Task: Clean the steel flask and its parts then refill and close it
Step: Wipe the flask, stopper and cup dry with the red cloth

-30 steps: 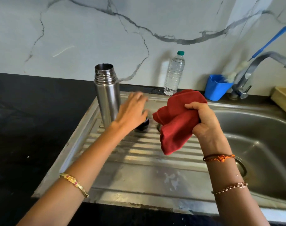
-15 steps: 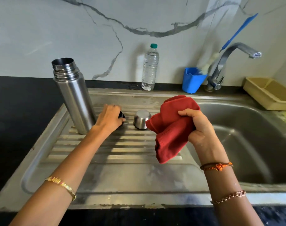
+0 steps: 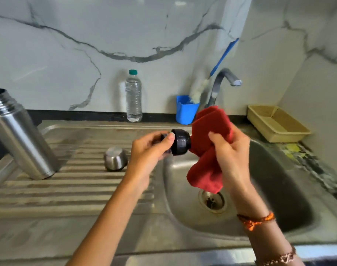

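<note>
over the sink (image 3: 279, 189), left hand (image 3: 150, 150) holds black stopper (image 3: 180, 142) against red cloth (image 3: 208, 148).

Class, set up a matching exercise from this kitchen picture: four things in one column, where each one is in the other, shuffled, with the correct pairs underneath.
Things
1. black stopper
2. red cloth
3. steel cup
4. bottle brush

Places
A. upside down on the ridged drainboard
B. held in the right hand
C. standing in the blue holder
D. held in the left hand

Pairs: 1-D, 2-B, 3-A, 4-C
</note>
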The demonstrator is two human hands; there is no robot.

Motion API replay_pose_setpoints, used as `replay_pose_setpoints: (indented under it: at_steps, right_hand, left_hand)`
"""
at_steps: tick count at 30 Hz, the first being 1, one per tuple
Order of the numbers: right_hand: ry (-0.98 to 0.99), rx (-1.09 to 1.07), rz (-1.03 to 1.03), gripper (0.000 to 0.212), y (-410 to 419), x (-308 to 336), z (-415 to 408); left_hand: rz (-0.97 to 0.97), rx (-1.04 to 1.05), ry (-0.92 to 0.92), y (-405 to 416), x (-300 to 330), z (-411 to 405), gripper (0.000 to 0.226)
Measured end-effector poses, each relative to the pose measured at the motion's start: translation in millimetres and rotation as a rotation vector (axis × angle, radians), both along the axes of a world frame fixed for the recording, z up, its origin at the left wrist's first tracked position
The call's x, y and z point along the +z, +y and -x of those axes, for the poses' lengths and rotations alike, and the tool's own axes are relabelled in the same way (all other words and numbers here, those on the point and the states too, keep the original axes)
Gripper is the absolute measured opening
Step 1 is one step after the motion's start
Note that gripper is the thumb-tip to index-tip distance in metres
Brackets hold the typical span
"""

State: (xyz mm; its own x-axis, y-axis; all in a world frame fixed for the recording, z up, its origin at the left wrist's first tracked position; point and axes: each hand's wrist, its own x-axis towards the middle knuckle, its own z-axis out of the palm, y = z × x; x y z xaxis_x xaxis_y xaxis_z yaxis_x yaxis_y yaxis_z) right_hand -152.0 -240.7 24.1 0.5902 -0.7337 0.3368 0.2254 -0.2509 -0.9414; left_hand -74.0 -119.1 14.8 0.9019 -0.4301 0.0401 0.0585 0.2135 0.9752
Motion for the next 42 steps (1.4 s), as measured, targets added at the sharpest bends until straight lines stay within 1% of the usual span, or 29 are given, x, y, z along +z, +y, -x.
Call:
replay_pose_setpoints:
  at_steps: [2, 3, 4, 7, 8, 10, 11, 12, 14, 15, 16, 17, 19, 21, 22, 23, 24, 26, 28, 30, 31, 32, 33, 36, 37, 38, 40, 41, 42]
  right_hand:
    - [0.038, 0.155, 0.152, 0.038, -2, -8, 7]
    - [0.032, 0.228, 0.198, 0.042, -3, -14, 10]
    - [0.027, 0.276, 0.178, 0.044, -6, -18, 14]
    - [0.012, 0.368, -0.095, 0.045, -19, -24, 20]
    - [0.019, 0.373, -0.093, 0.043, -25, -25, 22]
    - [0.023, 0.352, -0.053, 0.023, -40, -23, 18]
    - [0.017, 0.345, -0.076, 0.018, -50, -21, 16]
    - [-0.003, 0.354, -0.126, 0.018, -56, -18, 15]
    - [-0.035, 0.402, -0.317, 0.02, -67, -14, 13]
    - [-0.055, 0.397, -0.367, 0.02, -70, -15, 13]
    - [-0.076, 0.349, -0.329, 0.021, -70, -20, 12]
    - [-0.103, 0.256, -0.201, 0.02, -70, -27, 12]
    - [-0.162, 0.04, 0.144, 0.018, -62, -46, 11]
    - [-0.219, -0.014, 0.449, 0.025, -56, -65, 7]
    - [-0.23, -0.012, 0.544, 0.027, -55, -72, 6]
    - [-0.235, -0.008, 0.587, 0.029, -56, -74, 5]
    - [-0.233, 0.007, 0.572, 0.029, -60, -74, 4]
    - [-0.191, 0.074, 0.415, 0.026, -69, -59, 1]
    - [-0.093, 0.189, 0.099, 0.023, -79, -37, -5]
    - [-0.028, 0.353, -0.259, 0.022, -90, -23, -13]
    - [-0.009, 0.4, -0.347, 0.022, -92, -21, -15]
    - [-0.004, 0.397, -0.35, 0.022, -91, -22, -16]
    - [-0.01, 0.34, -0.276, 0.021, -87, -26, -15]
    - [-0.09, 0.065, 0.183, 0.02, -70, -49, -6]
    - [-0.115, 0.013, 0.32, 0.021, -66, -58, -3]
    - [-0.129, -0.011, 0.408, 0.023, -63, -64, -1]
    - [-0.121, -0.016, 0.448, 0.023, -68, -68, 0]
    - [-0.096, 0.007, 0.401, 0.021, -71, -62, 0]
    - [-0.058, 0.061, 0.28, 0.018, -76, -54, -2]
  left_hand:
    - [0.074, -0.053, 0.053, -22, -1, 16, 0.012]
    - [0.096, -0.066, 0.069, -32, -3, 23, 0.012]
    - [0.105, -0.064, 0.079, -41, -6, 29, 0.011]
    - [0.103, -0.054, 0.131, -58, -17, 42, 0.012]
    - [0.11, -0.054, 0.144, -62, -18, 45, 0.012]
    - [0.11, -0.056, 0.125, -71, -15, 51, 0.014]
    - [0.097, -0.052, 0.105, -77, -14, 54, 0.015]
    - [0.086, -0.05, 0.081, -81, -12, 57, 0.015]
    - [0.077, -0.037, 0.042, -89, -13, 61, 0.019]
    - [0.08, -0.024, 0.044, -94, -15, 63, 0.019]
    - [0.085, -0.013, 0.06, -97, -16, 63, 0.018]
    - [0.093, -0.012, 0.095, -100, -16, 61, 0.016]
    - [0.138, -0.013, 0.216, -105, -16, 54, 0.012]
    - [0.201, 0.026, 0.363, -108, -15, 46, 0.018]
    - [0.205, 0.038, 0.386, -109, -16, 41, 0.021]
    - [0.187, 0.041, 0.366, -108, -16, 38, 0.024]
    - [0.174, 0.029, 0.322, -108, -17, 36, 0.028]
    - [0.171, 0.013, 0.218, -108, -17, 35, 0.027]
    - [0.13, 0.055, 0.074, -110, -19, 37, 0.02]
    - [0.056, 0.123, -0.079, -112, -23, 39, 0.03]
    - [0.036, 0.142, -0.124, -113, -25, 40, 0.034]
    - [0.032, 0.154, -0.139, -113, -25, 39, 0.033]
    - [0.043, 0.159, -0.121, -113, -25, 38, 0.032]
    - [0.121, 0.106, 0.055, -111, -21, 35, 0.02]
    - [0.137, 0.075, 0.101, -110, -21, 34, 0.018]
    - [0.134, 0.048, 0.123, -110, -22, 34, 0.017]
    - [0.102, 0.029, 0.109, -109, -25, 38, 0.015]
    - [0.095, 0.038, 0.091, -110, -25, 40, 0.014]
    - [0.085, 0.06, 0.052, -110, -26, 41, 0.017]
